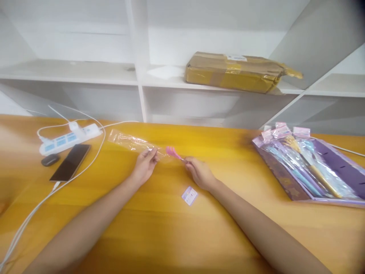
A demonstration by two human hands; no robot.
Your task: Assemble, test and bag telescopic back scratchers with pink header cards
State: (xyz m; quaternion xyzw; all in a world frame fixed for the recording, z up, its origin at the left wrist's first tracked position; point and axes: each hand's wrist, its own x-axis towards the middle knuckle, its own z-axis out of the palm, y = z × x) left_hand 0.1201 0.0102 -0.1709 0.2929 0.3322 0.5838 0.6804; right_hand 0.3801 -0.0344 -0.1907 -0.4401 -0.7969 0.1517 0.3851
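Note:
My left hand [145, 164] pinches a long clear plastic bag [128, 142], which stretches out to the left above the wooden table. Between my hands, a pink item [172, 152] with a curved end lies at the bag's right end; whether it is inside the bag is too blurred to tell. My right hand [199, 172] has its fingers closed on the thin right end of this pink item. Below and between the hands, a small purple and white card [189, 195] lies flat on the table.
At the right, a purple box [345, 163] holds several wrapped items. On the left are a white power strip [71, 140] with cables, a dark phone [70, 163] and a small black object [50, 160]. A taped cardboard box [234, 72] sits on the shelf behind.

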